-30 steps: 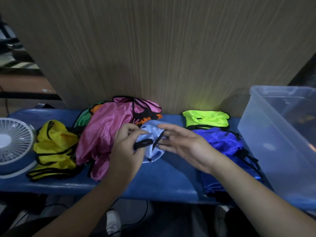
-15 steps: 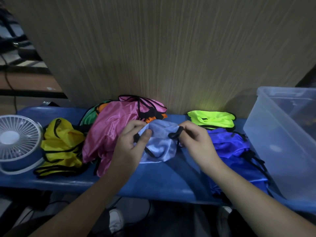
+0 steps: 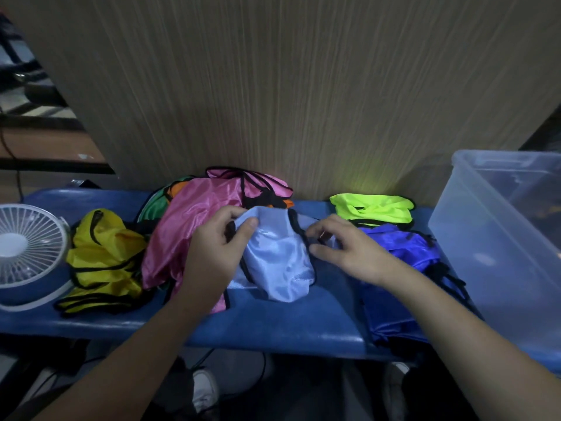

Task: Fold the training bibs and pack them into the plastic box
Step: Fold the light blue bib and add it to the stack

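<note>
Left hand: the left hand (image 3: pixel 212 253) pinches the top left edge of the light blue bib (image 3: pixel 279 262), thumb on top of the cloth and the other fingers curled behind it over the black trim.
Right hand: the right hand (image 3: pixel 349 253) grips the right edge of the same bib, its fingers curled down onto the black trim and the thumb tucked under toward the cloth.
Light blue bib: it lies bunched between the two hands on the blue bench (image 3: pixel 273 323), its lower part rounded and resting on the seat near the front edge.
Pink bib: the pink bib (image 3: pixel 188 226) lies heaped just left of the light blue one, partly under the left hand and wrist.
Green and orange bibs: bits of a green bib (image 3: pixel 156 206) and an orange bib (image 3: pixel 179 187) show behind the pink heap.
Yellow bib: the yellow bib (image 3: pixel 103 259) lies crumpled further left, between the pink heap and a white fan (image 3: pixel 28 247).
Neon bib: a folded neon yellow bib (image 3: pixel 373 208) sits against the wooden wall (image 3: pixel 288 86), right of the hands.
Dark blue bib: the dark blue bib (image 3: pixel 403 253) lies under and beyond the right forearm, hanging over the bench front.
Plastic box: the clear plastic box (image 3: pixel 485 238) stands at the right end of the bench, just beside the dark blue bib; what is inside it is too hazy to tell.
</note>
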